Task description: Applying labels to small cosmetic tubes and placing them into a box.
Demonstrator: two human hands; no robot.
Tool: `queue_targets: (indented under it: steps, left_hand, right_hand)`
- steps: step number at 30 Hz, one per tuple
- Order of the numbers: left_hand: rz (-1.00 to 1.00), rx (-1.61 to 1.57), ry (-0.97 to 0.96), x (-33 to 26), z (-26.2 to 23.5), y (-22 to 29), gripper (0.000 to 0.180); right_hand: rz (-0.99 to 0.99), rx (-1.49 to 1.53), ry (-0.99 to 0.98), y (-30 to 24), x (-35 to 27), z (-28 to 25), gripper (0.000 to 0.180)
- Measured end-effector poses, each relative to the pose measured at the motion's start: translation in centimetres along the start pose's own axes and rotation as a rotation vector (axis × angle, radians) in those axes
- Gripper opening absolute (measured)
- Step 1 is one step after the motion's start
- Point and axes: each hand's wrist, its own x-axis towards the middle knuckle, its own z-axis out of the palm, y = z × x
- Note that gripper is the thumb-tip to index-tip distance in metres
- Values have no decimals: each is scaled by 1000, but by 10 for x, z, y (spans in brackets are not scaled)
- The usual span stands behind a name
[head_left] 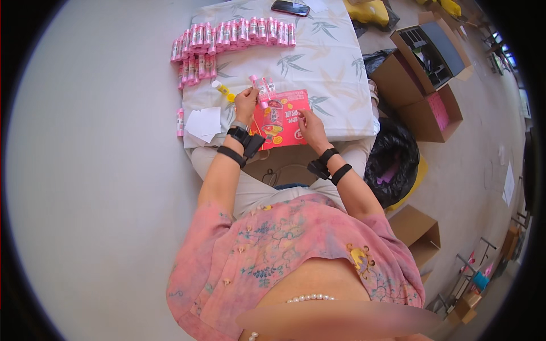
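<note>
At the table's near edge, my left hand (246, 104) is closed, its fingertips at the side of a small pink-capped tube (254, 81) with a pink and white label flap (268, 86) beside it. Beneath lies a red printed card (287, 128) with yellow and white pictures. My right hand (312, 128) is over the card's right side, thumb and fingers drawn together; whatever they pinch is too small to make out. Just beyond my left hand lies a yellow bottle (224, 91) with a white cap. White paper sheets (203, 123) are left of my left wrist.
Rows of pink tubes (239, 33) lie at the table's far left, and a single tube (180, 122) at its left edge. A phone (290, 8) lies at the far edge. To the right stand a black-bagged bin (392, 170) and open cardboard boxes (398, 77).
</note>
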Motion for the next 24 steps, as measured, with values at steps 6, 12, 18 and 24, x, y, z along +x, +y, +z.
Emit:
queue_targets:
  steps: [6, 12, 18, 24]
  left_hand:
    - [765, 725, 61, -101, 83, 79, 33]
    - [1145, 1008, 72, -153, 135, 124, 44]
    - [1288, 990, 20, -166, 164, 135, 43]
    - [1290, 915, -46, -169, 175, 129, 45]
  right_hand:
    - [122, 690, 191, -94, 18, -43, 30]
    - [139, 1245, 371, -166, 15, -89, 33]
    - [56, 1450, 420, -146, 11, -111, 21]
    - [87, 1575, 460, -144, 14, -122, 19]
